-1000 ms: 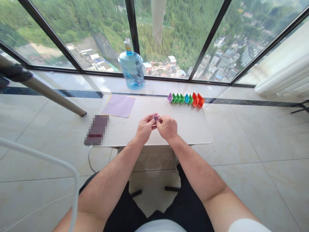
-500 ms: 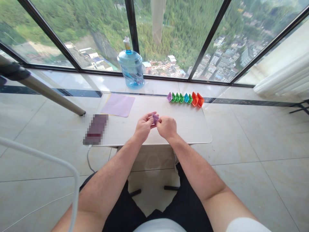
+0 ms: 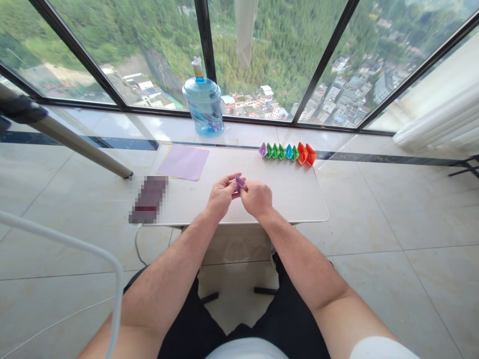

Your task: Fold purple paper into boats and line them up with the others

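A small folded piece of purple paper (image 3: 238,183) is held between both hands above the white table (image 3: 292,199). My left hand (image 3: 221,193) pinches it from the left, some fingers reaching behind it. From the right, my right hand (image 3: 256,197) grips its other side with curled fingers; part of the paper is hidden by the fingers. Beyond the hands, a row of folded paper boats stands near the far right edge: a purple boat (image 3: 263,149), several green ones (image 3: 275,150), a blue one (image 3: 289,151) and two orange ones (image 3: 310,155).
Flat purple paper sheets (image 3: 185,162) lie at the table's far left. A blurred-out dark object (image 3: 149,199) with a cable is at the near left corner. A blue water jug (image 3: 204,107) stands by the window, and a pole (image 3: 86,144) slants in from the left.
Both hands have shifted very slightly left with the purple paper, which is tilted a little differently. The boats and sheets stay where they were.
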Motion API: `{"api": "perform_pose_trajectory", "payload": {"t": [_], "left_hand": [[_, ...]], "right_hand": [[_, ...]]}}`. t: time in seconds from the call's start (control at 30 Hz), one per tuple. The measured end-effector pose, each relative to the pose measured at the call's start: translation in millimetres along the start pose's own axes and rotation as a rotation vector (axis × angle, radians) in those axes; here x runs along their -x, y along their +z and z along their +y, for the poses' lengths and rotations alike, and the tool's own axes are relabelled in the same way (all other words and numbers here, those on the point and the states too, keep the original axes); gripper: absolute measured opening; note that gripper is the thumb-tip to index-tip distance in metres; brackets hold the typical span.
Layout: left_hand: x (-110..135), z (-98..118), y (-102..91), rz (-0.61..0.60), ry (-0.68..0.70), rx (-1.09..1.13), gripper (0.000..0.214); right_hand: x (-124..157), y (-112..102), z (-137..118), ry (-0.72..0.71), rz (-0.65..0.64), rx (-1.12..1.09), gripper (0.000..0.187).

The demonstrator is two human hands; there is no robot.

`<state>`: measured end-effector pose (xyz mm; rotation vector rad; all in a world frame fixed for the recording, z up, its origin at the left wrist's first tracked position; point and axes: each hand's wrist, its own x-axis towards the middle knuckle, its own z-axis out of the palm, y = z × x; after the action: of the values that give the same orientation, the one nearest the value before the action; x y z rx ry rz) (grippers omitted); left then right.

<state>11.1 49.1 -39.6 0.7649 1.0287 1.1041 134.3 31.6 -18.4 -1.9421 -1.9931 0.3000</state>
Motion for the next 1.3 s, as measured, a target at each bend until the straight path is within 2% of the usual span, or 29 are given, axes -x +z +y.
{"api": "perform_pose_trajectory", "payload": {"t": [0.17,0.37,0.7,0.9,1.0,1.17,1.3], "left_hand": [[-1,2,-1.8,0.026,0.003,-0.012,0.035],[-5,1,-3.9,0.061,-0.002,0.018,0.033],[-15,2,-14.7,0.118,-0.015,0.124,0.023],[-16,0,-13.1,0.093,-0.027,0.162,0.02],[-14,1,-11.4,0.083,-0.031,0.152,0.025],[-10,5,-7.6,0.081,-0.026,0.057,0.045],[-8,6,-6.3,0.097,-0.017,0.038,0.045]], "right_hand": [[0,-2,0,0.023,-0.023,-0.038,0.025],[2,-4,2,0.013,0.016,-0.117,0.019],[12,2,14,-0.286,0.035,-0.122,0.021],[15,8,14,-0.377,0.067,-0.034,0.034],[15,9,14,-0.408,0.071,0.006,0.036],[15,11,12,-0.453,0.072,0.052,0.038],[15,12,11,-0.453,0.06,0.056,0.039]]}}
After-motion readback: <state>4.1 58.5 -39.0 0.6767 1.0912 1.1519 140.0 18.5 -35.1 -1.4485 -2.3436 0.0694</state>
